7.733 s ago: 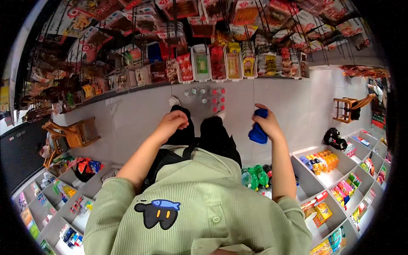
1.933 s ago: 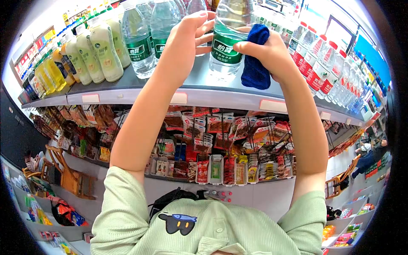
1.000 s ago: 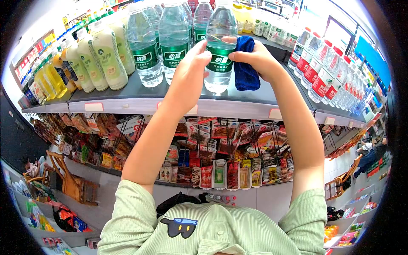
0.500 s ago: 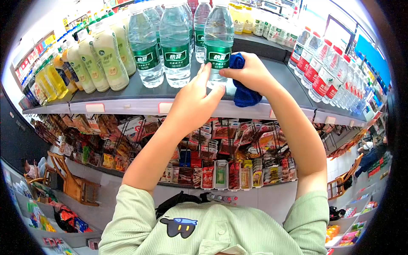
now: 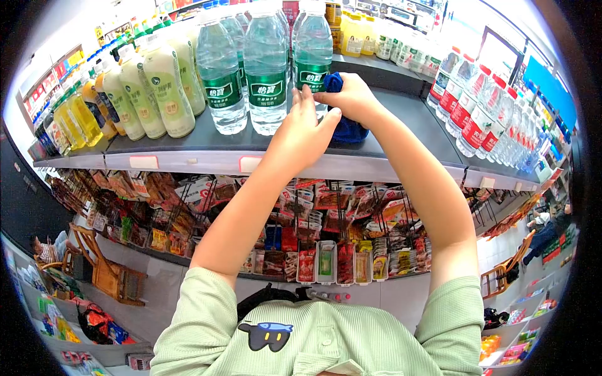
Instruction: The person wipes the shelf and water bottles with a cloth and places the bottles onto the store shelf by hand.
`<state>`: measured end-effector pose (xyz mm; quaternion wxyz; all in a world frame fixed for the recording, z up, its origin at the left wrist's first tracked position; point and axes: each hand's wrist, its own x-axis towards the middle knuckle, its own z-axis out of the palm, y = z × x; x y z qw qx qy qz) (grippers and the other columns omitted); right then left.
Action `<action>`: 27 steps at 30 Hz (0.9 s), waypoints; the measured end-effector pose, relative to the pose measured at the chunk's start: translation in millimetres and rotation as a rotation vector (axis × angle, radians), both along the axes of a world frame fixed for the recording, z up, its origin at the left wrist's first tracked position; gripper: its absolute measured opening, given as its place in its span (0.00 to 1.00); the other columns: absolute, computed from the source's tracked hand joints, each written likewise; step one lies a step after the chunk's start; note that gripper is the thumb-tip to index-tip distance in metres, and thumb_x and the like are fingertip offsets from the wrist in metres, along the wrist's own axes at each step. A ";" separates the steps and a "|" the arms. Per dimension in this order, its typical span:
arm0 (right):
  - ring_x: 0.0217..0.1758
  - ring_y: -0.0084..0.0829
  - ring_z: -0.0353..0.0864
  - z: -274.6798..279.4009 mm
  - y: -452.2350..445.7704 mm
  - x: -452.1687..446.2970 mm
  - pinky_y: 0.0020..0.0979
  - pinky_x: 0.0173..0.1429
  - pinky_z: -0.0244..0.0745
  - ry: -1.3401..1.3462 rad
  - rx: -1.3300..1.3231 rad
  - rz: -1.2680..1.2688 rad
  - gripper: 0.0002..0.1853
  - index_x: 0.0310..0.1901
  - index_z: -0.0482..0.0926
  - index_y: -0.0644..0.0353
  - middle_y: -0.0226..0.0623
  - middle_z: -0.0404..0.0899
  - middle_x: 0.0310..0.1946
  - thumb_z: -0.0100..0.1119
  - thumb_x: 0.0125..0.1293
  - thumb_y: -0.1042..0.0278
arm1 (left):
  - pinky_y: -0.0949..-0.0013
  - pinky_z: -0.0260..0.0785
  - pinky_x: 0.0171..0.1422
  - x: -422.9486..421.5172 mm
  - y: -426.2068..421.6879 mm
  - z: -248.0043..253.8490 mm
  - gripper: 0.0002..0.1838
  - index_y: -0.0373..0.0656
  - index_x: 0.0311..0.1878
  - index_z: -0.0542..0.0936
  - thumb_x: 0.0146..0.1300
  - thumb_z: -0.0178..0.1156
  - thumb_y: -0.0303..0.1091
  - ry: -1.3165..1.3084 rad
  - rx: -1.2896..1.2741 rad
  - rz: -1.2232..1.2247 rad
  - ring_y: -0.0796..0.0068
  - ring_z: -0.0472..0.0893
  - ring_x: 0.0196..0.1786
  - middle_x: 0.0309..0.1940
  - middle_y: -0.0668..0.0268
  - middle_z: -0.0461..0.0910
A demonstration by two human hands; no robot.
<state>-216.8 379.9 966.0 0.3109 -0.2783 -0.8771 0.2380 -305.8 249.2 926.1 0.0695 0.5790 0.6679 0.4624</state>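
A large clear water bottle with a green label stands on the dark shelf, right of another green-label bottle. My left hand is at the lower front of the right-hand bottle, its fingers stretched upward and the thumb apart. The left fingertips appear to touch the label area. My right hand grips a blue cloth against the bottle's right side, with the thumb reaching across the front. My hands hide the bottle's base in part. A third green-label bottle is farther left.
Pale green-white bottles stand left on the shelf. Red-label water bottles line its right side. Yellow bottles are on a raised step behind. Hanging snack packets fill the racks below. Wooden chairs stand at the lower left.
The right-hand bottle has moved back and left, closer to its neighbour. Both hands have moved with it, and the blue cloth has shifted left. The view has shifted slightly.
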 end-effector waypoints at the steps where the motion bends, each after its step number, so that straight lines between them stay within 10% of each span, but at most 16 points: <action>1: 0.31 0.40 0.83 -0.5 0.2 -1.9 0.36 0.41 0.76 0.006 0.014 -0.008 0.19 0.29 0.82 0.64 0.46 0.82 0.26 0.70 0.47 0.54 | 0.64 0.39 0.78 1.3 -0.9 0.5 0.44 0.24 0.71 0.47 0.68 0.46 0.55 0.012 -0.001 0.008 0.48 0.45 0.77 0.72 0.34 0.43; 5: 0.31 0.41 0.83 -5.8 5.7 -8.4 0.37 0.41 0.76 0.045 -0.040 -0.007 0.20 0.29 0.82 0.65 0.46 0.82 0.26 0.69 0.47 0.53 | 0.63 0.40 0.78 0.8 -1.2 0.0 0.45 0.24 0.71 0.47 0.68 0.46 0.56 0.001 -0.009 0.007 0.46 0.44 0.77 0.71 0.32 0.42; 8: 0.23 0.21 0.73 -8.7 8.8 -12.0 0.29 0.32 0.71 0.046 -0.005 -0.013 0.16 0.30 0.80 0.66 0.33 0.79 0.21 0.69 0.52 0.60 | 0.62 0.41 0.77 -0.7 1.6 -2.7 0.45 0.25 0.72 0.46 0.68 0.46 0.56 0.017 0.010 0.009 0.46 0.44 0.77 0.71 0.31 0.42; 10: 0.33 0.43 0.83 -10.1 12.3 -13.0 0.37 0.42 0.76 0.044 -0.046 -0.014 0.20 0.30 0.81 0.65 0.47 0.82 0.27 0.69 0.48 0.53 | 0.61 0.41 0.77 -1.1 1.0 -1.9 0.45 0.26 0.72 0.46 0.68 0.46 0.56 0.013 0.011 0.006 0.45 0.44 0.76 0.71 0.31 0.42; 27: 0.37 0.46 0.83 -8.0 12.5 -14.5 0.39 0.45 0.76 0.009 -0.027 -0.075 0.21 0.32 0.81 0.65 0.50 0.82 0.30 0.68 0.48 0.52 | 0.61 0.42 0.78 -1.0 9.0 -1.7 0.50 0.24 0.71 0.47 0.64 0.47 0.62 0.087 -0.023 0.029 0.46 0.45 0.76 0.72 0.32 0.42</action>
